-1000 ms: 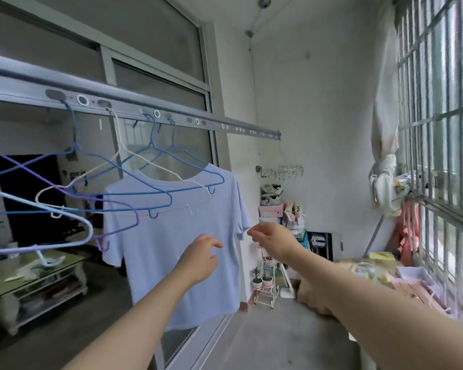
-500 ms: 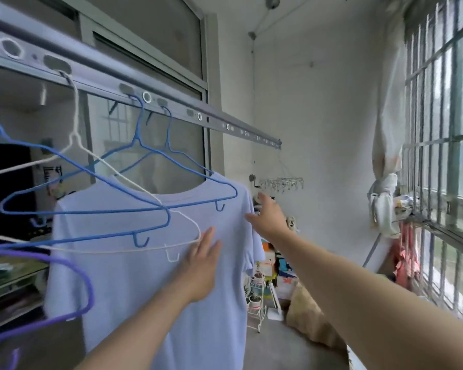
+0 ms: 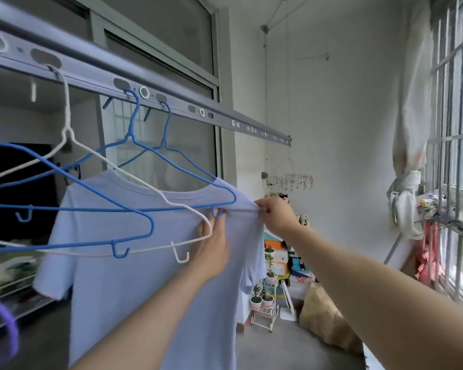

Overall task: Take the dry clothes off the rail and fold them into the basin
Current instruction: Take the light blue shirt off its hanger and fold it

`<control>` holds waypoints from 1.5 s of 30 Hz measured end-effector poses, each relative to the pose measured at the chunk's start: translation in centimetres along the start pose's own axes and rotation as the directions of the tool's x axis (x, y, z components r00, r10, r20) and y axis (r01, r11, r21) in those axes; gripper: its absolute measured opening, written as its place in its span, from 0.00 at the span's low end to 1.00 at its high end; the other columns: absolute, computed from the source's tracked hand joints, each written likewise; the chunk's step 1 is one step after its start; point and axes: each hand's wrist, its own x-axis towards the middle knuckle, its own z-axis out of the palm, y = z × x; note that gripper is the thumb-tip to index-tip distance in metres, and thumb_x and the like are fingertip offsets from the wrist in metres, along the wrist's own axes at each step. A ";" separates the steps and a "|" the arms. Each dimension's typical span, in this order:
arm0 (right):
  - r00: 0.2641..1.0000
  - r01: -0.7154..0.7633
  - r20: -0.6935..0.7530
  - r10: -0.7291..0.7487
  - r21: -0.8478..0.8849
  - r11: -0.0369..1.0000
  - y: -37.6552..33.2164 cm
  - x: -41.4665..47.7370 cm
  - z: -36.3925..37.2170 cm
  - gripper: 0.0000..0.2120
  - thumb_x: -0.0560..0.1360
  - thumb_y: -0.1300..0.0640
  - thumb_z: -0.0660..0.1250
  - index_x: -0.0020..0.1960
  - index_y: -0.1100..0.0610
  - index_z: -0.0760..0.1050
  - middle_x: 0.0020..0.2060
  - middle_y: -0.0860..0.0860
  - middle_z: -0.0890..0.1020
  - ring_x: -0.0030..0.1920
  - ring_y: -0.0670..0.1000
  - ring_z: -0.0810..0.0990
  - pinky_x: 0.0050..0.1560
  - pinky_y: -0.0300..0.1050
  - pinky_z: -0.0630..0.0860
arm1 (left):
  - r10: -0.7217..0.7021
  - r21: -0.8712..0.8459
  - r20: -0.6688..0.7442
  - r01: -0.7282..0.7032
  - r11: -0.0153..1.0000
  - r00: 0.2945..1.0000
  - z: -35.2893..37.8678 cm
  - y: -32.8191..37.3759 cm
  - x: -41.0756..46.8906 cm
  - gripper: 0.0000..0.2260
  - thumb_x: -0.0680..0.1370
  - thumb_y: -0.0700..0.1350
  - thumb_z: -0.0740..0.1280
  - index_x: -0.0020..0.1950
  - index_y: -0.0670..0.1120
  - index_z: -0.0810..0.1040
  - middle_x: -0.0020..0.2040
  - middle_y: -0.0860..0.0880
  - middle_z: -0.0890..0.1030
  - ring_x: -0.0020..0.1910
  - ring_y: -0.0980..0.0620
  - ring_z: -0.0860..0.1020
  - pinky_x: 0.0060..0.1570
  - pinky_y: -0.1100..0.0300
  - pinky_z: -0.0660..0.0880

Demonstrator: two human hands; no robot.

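A light blue T-shirt (image 3: pixel 134 289) hangs on a blue hanger (image 3: pixel 193 172) hooked into the grey rail (image 3: pixel 91 73) overhead. My right hand (image 3: pixel 277 216) pinches the shirt's right shoulder fabric and pulls it sideways off the hanger's end. My left hand (image 3: pixel 214 249) lies against the front of the shirt just below that hanger end, with its fingers straight and pointing up to the small hook there. No basin is in view.
Empty hangers crowd the rail to the left: a white one (image 3: pixel 67 134), a blue one (image 3: pixel 91 188), a purple one (image 3: pixel 6 324). A clip dryer (image 3: pixel 289 181), a plant stand (image 3: pixel 265 303), boxes and a brown bag (image 3: pixel 324 316) stand ahead. Window bars (image 3: pixel 455 129) run along the right.
I have come closer to the shirt. My right hand went from reaching to pinching the shoulder fabric, and my left hand slid up the shirt to the hanger's end.
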 end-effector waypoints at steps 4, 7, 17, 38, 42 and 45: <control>1.000 0.020 0.005 -0.020 -0.029 0.999 -0.3 -2.9 -1.8 0.10 0.72 0.69 0.57 0.35 0.62 0.72 0.34 0.57 0.70 0.37 0.50 0.64 0.32 0.44 0.59 | -0.007 -0.155 -0.182 -0.022 0.988 0.983 -1.6 2.6 -1.0 0.15 0.80 0.44 0.61 0.64 0.39 0.68 0.64 0.40 0.70 0.65 0.41 0.68 0.62 0.54 0.62; 0.998 0.054 0.018 -0.055 0.015 0.998 -1.4 -5.9 -3.3 0.09 0.69 0.70 0.57 0.33 0.61 0.69 0.30 0.54 0.67 0.35 0.51 0.62 0.31 0.44 0.57 | -0.093 -0.265 -0.211 0.035 0.964 0.973 -2.7 4.8 -2.7 0.14 0.80 0.48 0.61 0.60 0.40 0.69 0.60 0.41 0.73 0.61 0.43 0.71 0.60 0.54 0.66; 0.915 0.356 0.188 -0.357 0.039 0.934 -6.6 -14.1 -7.0 0.06 0.70 0.72 0.61 0.40 0.71 0.76 0.42 0.66 0.78 0.43 0.61 0.77 0.45 0.51 0.73 | -0.527 -0.707 -0.258 0.214 0.674 0.810 -9.2 11.9 -7.5 0.30 0.76 0.56 0.64 0.75 0.49 0.59 0.72 0.47 0.67 0.69 0.46 0.68 0.65 0.53 0.64; 0.943 -0.200 0.333 0.022 0.513 0.835 -17.7 -11.0 -5.1 0.16 0.77 0.50 0.61 0.57 0.59 0.77 0.44 0.49 0.76 0.42 0.48 0.72 0.42 0.40 0.68 | -0.295 -0.735 -0.208 0.050 0.676 0.933 -18.6 6.0 -12.2 0.12 0.66 0.52 0.67 0.38 0.45 0.70 0.34 0.48 0.66 0.34 0.52 0.64 0.36 0.59 0.60; 0.945 -0.161 0.323 -0.055 0.603 0.781 -19.3 -9.6 -2.4 0.07 0.74 0.51 0.67 0.47 0.52 0.81 0.41 0.46 0.80 0.43 0.45 0.74 0.39 0.36 0.66 | -0.272 -0.789 -0.137 0.061 0.611 0.952 -18.7 3.7 -12.5 0.18 0.71 0.53 0.71 0.40 0.39 0.70 0.35 0.47 0.65 0.35 0.53 0.65 0.37 0.59 0.61; 0.947 -0.185 0.318 -0.033 0.630 0.755 -19.8 -9.3 -0.9 0.04 0.72 0.53 0.72 0.43 0.54 0.81 0.25 0.42 0.78 0.28 0.39 0.74 0.25 0.30 0.65 | -0.263 -0.790 -0.158 0.038 0.613 0.952 -18.6 2.6 -12.5 0.22 0.69 0.53 0.72 0.44 0.33 0.75 0.41 0.46 0.70 0.41 0.51 0.71 0.44 0.57 0.66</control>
